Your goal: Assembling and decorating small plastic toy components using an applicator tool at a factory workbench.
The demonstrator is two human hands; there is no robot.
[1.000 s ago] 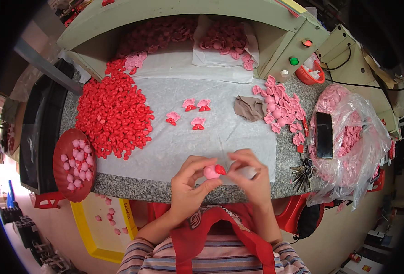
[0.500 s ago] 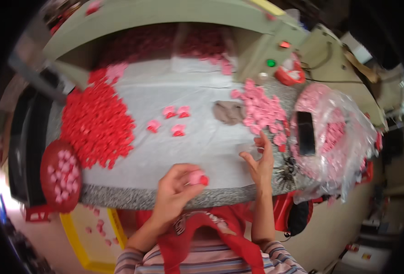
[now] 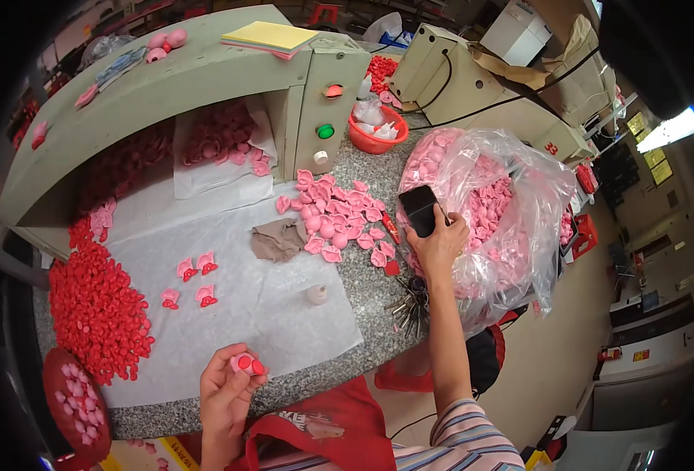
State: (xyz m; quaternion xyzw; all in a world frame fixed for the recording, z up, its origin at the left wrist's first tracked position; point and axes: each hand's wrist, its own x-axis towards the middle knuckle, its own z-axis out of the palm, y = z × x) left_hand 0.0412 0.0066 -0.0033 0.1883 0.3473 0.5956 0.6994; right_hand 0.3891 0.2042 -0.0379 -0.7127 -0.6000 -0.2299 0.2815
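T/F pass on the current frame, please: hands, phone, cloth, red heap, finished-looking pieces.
1. The right hand touches the phone. True.
2. The left hand is empty. False: the left hand holds a pink-and-red piece.
3. Four small pieces lie apart from the heaps on the white sheet. True.
4. The red heap is right of the cloth. False: the red heap is left of the cloth.
5. The basket is green. False: the basket is orange-red.
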